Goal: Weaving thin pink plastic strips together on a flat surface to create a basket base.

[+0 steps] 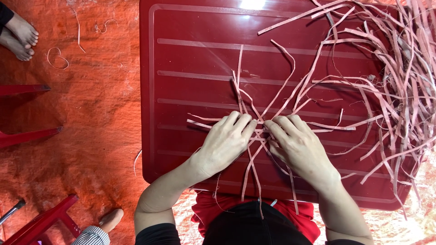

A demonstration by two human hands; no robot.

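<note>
Both hands press flat on crossed pink strips near the front of a red plastic table: the left hand and right hand pinch the strips where they cross, fingertips nearly touching. A loose heap of strips lies on the table's right side. Bare feet rest on the orange mat at far left.

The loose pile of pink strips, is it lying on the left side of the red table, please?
No, the pile of pink strips lies on the right side of the red table.
</note>
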